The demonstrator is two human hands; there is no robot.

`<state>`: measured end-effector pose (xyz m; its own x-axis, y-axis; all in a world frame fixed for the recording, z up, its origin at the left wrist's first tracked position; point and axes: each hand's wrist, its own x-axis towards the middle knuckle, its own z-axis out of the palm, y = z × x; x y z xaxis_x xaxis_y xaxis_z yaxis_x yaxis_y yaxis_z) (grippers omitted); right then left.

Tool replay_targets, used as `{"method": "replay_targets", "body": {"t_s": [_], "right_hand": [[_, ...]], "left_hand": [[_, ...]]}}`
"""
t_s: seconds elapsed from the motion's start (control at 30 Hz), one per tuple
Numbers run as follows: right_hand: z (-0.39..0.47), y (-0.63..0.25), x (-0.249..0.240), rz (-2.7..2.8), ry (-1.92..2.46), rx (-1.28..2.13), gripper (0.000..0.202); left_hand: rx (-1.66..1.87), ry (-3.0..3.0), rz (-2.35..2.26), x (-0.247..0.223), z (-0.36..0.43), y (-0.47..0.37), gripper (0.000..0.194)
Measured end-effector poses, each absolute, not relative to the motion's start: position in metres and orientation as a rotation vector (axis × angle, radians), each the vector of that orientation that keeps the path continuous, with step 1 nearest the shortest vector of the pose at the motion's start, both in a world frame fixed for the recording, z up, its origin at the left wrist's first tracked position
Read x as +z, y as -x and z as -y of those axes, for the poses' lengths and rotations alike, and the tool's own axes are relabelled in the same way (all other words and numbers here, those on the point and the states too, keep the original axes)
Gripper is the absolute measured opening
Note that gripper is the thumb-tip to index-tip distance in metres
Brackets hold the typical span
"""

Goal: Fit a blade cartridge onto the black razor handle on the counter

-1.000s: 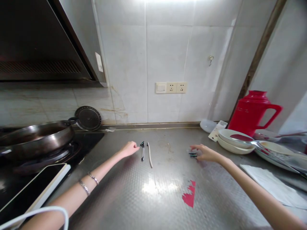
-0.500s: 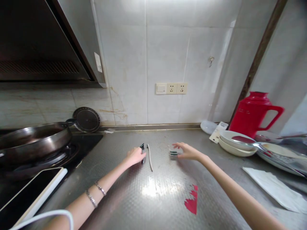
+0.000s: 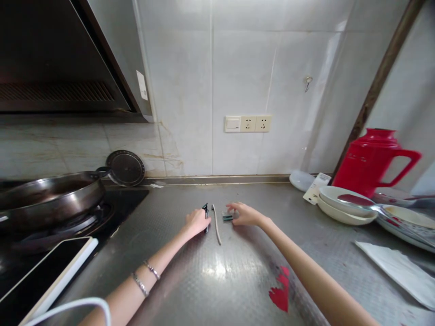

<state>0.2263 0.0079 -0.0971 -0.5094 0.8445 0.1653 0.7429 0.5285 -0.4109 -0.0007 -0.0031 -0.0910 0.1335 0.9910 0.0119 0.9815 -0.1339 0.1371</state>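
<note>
On the steel counter [image 3: 190,290], my left hand [image 3: 197,221] is closed on a slim black-and-silver object [image 3: 206,213] standing close to its fingertips; most of it is hidden, so its kind is unclear. My right hand [image 3: 245,213] has its fingers curled around a small clear box-like piece with dark bands [image 3: 227,218], gripped from the right side. Between the two hands lies a thin off-white stick or cord [image 3: 216,226] with a dark far end. Neither hand touches it.
A torn red patch [image 3: 281,292] marks the near counter. To the left are a pan [image 3: 50,199] on the stove and a phone [image 3: 57,276] with a white cable. A red flask [image 3: 370,158], stacked bowls [image 3: 346,215] and a white napkin [image 3: 397,271] are on the right.
My right hand has moved left with the clear piece, closer to the stick and my left hand. My left hand keeps its hold. The view has shifted slightly.
</note>
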Motion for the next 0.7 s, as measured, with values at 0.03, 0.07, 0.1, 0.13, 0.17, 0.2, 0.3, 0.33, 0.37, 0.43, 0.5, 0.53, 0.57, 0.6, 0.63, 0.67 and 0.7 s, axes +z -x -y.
{"method": "replay_targets", "body": {"t_s": [0.03, 0.07, 0.1, 0.13, 0.17, 0.2, 0.3, 0.33, 0.37, 0.43, 0.5, 0.53, 0.57, 0.6, 0.63, 0.67, 0.7], "right_hand": [[-0.008, -0.227, -0.098, 2.426, 1.321, 0.418, 0.066], [-0.007, -0.227, -0.098, 2.421, 1.328, 0.42, 0.066], [-0.006, -0.227, -0.098, 2.417, 1.33, 0.418, 0.065], [-0.004, -0.226, -0.096, 2.411, 1.326, 0.409, 0.064], [-0.001, -0.225, -0.094, 2.402, 1.32, 0.391, 0.062], [0.003, -0.224, -0.091, 2.39, 1.319, 0.361, 0.06], [0.017, -0.214, -0.081, 2.316, 1.419, 0.207, 0.041], [0.022, -0.208, -0.079, 2.286, 1.488, 0.15, 0.033], [0.027, -0.202, -0.077, 2.268, 1.562, 0.107, 0.026], [0.037, -0.188, -0.076, 2.276, 1.696, 0.093, 0.022], [0.046, -0.172, -0.078, 2.32, 1.771, 0.129, 0.027], [0.05, -0.164, -0.08, 2.335, 1.792, 0.143, 0.03], [0.054, -0.157, -0.082, 2.338, 1.809, 0.15, 0.033], [0.058, -0.151, -0.083, 2.329, 1.829, 0.139, 0.036], [0.061, -0.145, -0.084, 2.317, 1.851, 0.123, 0.037], [0.063, -0.14, -0.084, 2.307, 1.872, 0.109, 0.038], [0.065, -0.136, -0.084, 2.299, 1.89, 0.097, 0.037]], "left_hand": [[0.154, -2.291, -1.997, -0.091, 0.003, 0.001, 0.033], [0.157, -2.291, -1.992, -0.091, 0.003, 0.001, 0.033], [0.16, -2.292, -1.988, -0.092, 0.003, 0.001, 0.033], [0.162, -2.291, -1.985, -0.092, 0.003, 0.002, 0.033], [0.164, -2.29, -1.984, -0.092, 0.003, 0.002, 0.033], [0.166, -2.287, -1.985, -0.092, 0.003, 0.002, 0.032], [0.17, -2.276, -1.991, -0.091, 0.004, 0.002, 0.032], [0.173, -2.275, -1.992, -0.091, 0.005, 0.002, 0.032], [0.177, -2.277, -1.991, -0.091, 0.005, 0.002, 0.032], [0.183, -2.282, -1.987, -0.091, 0.007, 0.002, 0.031], [0.182, -2.282, -1.987, -0.09, 0.008, 0.001, 0.032], [0.18, -2.282, -1.987, -0.09, 0.008, 0.001, 0.032], [0.178, -2.283, -1.987, -0.09, 0.009, 0.0, 0.031], [0.177, -2.285, -1.987, -0.09, 0.009, -0.001, 0.031], [0.175, -2.286, -1.988, -0.09, 0.009, -0.001, 0.031], [0.173, -2.283, -1.992, -0.089, 0.01, -0.002, 0.03], [0.171, -2.279, -1.998, -0.089, 0.01, -0.002, 0.03]]}}
